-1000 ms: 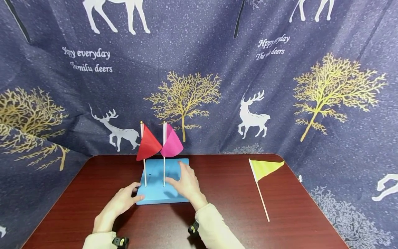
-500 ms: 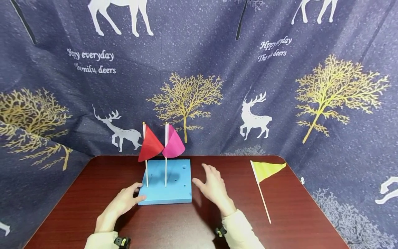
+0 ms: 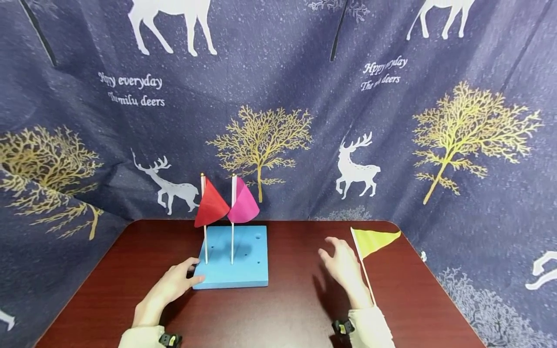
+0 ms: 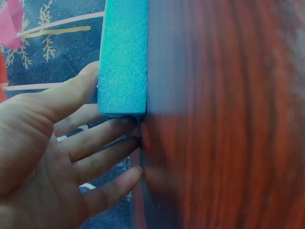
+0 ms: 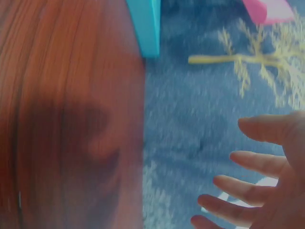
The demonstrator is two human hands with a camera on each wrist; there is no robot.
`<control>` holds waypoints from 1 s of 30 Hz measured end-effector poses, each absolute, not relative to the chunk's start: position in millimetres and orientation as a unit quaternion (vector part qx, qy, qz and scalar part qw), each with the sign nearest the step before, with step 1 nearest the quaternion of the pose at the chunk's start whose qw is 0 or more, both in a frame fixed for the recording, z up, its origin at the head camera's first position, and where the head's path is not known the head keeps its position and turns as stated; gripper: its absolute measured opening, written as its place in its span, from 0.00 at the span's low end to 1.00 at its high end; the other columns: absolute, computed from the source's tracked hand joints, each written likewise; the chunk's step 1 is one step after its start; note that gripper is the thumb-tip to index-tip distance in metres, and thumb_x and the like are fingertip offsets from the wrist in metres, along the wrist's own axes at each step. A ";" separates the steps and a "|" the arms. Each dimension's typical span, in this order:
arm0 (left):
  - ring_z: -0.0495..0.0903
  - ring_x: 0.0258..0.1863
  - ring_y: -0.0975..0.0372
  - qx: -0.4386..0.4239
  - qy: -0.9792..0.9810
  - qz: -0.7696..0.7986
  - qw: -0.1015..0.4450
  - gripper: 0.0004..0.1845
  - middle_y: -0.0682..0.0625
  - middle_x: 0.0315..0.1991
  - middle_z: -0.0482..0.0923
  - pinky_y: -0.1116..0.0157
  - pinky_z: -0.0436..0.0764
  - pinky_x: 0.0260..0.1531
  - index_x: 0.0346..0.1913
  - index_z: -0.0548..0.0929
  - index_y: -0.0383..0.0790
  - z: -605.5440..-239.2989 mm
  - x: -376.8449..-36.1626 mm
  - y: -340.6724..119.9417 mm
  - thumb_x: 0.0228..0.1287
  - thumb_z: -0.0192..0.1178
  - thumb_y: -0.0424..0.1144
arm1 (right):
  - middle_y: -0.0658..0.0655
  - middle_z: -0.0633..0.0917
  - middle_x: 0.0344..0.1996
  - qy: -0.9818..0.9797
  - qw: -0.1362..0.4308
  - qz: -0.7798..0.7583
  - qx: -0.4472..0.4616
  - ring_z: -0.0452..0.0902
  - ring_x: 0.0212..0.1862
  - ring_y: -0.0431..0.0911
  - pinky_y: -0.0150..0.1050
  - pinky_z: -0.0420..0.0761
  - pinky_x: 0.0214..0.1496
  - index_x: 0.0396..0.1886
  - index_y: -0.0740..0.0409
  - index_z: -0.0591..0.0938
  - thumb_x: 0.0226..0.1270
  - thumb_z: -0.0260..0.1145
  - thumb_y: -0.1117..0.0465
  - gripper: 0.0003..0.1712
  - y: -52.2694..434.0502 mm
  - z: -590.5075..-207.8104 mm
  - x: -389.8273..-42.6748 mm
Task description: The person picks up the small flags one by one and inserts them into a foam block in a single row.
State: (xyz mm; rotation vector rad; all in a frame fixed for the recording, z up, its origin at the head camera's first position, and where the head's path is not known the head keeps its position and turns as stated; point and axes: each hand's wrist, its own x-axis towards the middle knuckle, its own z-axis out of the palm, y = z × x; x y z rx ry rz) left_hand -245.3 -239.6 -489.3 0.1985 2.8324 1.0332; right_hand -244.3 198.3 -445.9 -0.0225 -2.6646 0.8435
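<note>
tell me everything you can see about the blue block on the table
The blue block is a flat, square slab that looks like foam, lying on the dark red table. Small holes dot its top. A red flag and a pink flag stand upright in it. The left hand touches its near left corner.

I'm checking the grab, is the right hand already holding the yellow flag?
No, the right hand is open with spread fingers beside the yellow flag, which lies on the table.
</note>
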 end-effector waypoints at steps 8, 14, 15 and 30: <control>0.79 0.48 0.47 0.064 0.938 0.337 0.058 0.32 0.36 0.49 0.79 0.49 0.78 0.45 0.61 0.74 0.32 -492.0 -246.4 -241.2 0.60 0.69 0.48 | 0.65 0.80 0.55 -0.946 0.134 0.291 -0.044 0.77 0.53 0.65 0.66 0.74 0.44 0.60 0.58 0.77 0.64 0.66 0.52 0.26 245.1 -453.4 -243.3; 0.79 0.47 0.48 0.069 0.939 0.334 0.051 0.31 0.37 0.49 0.80 0.50 0.78 0.44 0.60 0.75 0.32 -493.4 -247.1 -237.6 0.59 0.70 0.47 | 0.67 0.83 0.48 -0.956 0.091 0.275 -0.054 0.78 0.49 0.64 0.65 0.74 0.41 0.61 0.62 0.75 0.64 0.66 0.53 0.29 275.2 -452.6 -238.5; 0.79 0.47 0.48 0.069 0.939 0.335 0.049 0.31 0.37 0.49 0.80 0.50 0.78 0.44 0.61 0.75 0.32 -493.9 -247.2 -237.3 0.59 0.70 0.47 | 0.67 0.83 0.47 -0.957 0.084 0.273 -0.053 0.78 0.49 0.64 0.65 0.74 0.41 0.61 0.63 0.75 0.64 0.66 0.53 0.29 279.1 -452.0 -237.8; 0.80 0.47 0.48 0.071 0.937 0.337 0.052 0.30 0.36 0.49 0.79 0.50 0.78 0.44 0.61 0.75 0.33 -492.2 -245.5 -238.7 0.60 0.69 0.46 | 0.74 0.78 0.51 -0.961 0.027 0.254 -0.103 0.75 0.50 0.70 0.64 0.74 0.43 0.56 0.68 0.75 0.58 0.69 0.56 0.30 311.0 -468.8 -231.8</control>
